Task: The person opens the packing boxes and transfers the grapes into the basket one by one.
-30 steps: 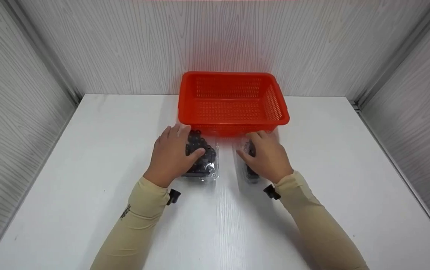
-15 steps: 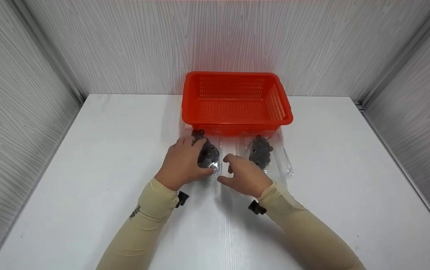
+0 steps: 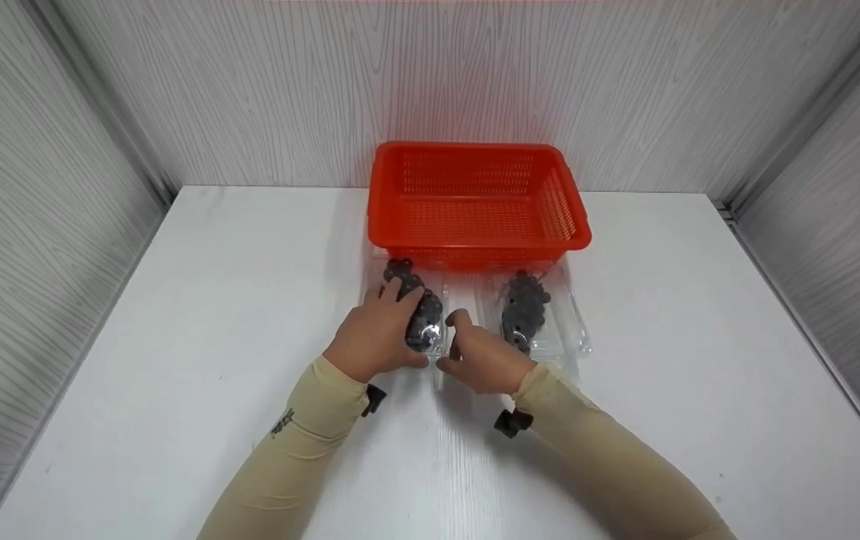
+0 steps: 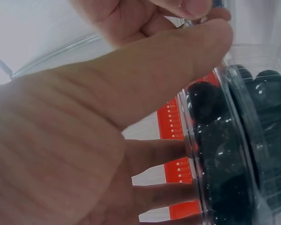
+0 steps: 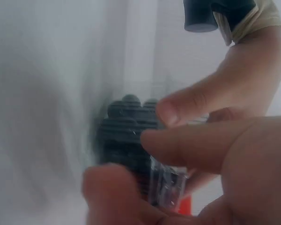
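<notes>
A clear plastic box of dark grapes point(image 3: 425, 319) lies on the table in front of the red basket, left of centre in the head view. My left hand point(image 3: 376, 334) grips it, fingers over its left and top, thumb at its front edge. In the left wrist view, the fingers lie along the box's side point(image 4: 225, 154). My right hand point(image 3: 490, 356) holds the front right corner, thumb and forefinger on either side of the edge. In the right wrist view, that forefinger point(image 5: 110, 185) is blurred. A second clear box point(image 3: 550, 346) with dark grapes point(image 3: 525, 307) lies just right.
The red plastic basket point(image 3: 479, 246) stands behind both boxes near the back wall point(image 3: 467, 75), with no contents showing. Clear plastic extends along the second box's right side. White tabletop point(image 3: 250, 300) spreads to both sides, with panel walls left and right.
My right hand has left the right box and moved left to the left box's corner. My left hand has shifted slightly toward me and right, its thumb now at the front edge.
</notes>
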`<state>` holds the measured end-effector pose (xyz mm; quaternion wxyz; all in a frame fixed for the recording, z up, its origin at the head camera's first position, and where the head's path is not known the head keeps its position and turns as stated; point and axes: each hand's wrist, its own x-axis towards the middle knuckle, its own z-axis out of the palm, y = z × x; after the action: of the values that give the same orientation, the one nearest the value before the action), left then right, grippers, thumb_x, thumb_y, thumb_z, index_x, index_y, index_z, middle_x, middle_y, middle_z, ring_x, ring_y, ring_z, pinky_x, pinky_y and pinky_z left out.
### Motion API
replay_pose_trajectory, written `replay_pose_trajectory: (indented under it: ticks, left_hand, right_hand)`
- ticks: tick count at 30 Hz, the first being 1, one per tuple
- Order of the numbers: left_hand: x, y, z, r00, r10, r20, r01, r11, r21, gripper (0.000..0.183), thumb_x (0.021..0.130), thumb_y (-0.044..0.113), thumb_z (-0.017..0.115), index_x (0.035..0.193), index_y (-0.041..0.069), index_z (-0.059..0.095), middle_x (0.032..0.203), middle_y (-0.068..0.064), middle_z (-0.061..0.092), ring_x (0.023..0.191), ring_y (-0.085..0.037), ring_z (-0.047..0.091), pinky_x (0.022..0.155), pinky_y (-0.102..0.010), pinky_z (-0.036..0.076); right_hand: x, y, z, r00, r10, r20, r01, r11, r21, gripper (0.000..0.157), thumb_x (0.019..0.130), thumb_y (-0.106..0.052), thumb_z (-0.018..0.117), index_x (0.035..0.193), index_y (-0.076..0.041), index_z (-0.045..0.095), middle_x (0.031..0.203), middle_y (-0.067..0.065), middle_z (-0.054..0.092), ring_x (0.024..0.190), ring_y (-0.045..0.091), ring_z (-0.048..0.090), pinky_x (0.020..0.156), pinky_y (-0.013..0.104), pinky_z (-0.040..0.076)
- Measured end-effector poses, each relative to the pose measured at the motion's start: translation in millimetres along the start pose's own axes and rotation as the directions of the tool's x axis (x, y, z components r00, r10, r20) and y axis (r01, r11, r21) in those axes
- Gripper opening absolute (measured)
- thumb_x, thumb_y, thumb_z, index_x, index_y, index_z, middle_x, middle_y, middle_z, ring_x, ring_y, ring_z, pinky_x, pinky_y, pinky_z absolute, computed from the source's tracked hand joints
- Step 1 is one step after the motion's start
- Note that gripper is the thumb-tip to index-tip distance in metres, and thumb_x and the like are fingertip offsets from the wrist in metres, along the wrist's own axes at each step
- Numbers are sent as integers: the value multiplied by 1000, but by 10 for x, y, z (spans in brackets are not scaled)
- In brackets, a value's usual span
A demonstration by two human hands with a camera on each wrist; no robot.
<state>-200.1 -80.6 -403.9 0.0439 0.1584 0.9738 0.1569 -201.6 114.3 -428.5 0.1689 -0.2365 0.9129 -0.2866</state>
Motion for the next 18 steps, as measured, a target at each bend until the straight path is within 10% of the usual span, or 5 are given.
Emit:
replay_pose_trajectory:
  ticks: [12,18]
  left_hand:
    - [-29,-58,41,991,123,-60,-121,992,37,90,72,34,96,149,11,54,143,-25,52,129,-47,51,99,-56,53]
    - [-33,-27,57,985,150,-84,-143,986,86,89,72,34,96,147,10,53,143,-28,52,128,-49,52,95,-57,55]
  right_hand:
    - [40,42,48,985,-53,164,1,954,299,41,102,-3,46,137,-2,24,68,2,60,47,13,50,49,28,44]
    - [49,54,14,972,-88,220,21,956,291,45,104,-3,44,143,-4,21,57,2,56,41,18,50,49,33,48]
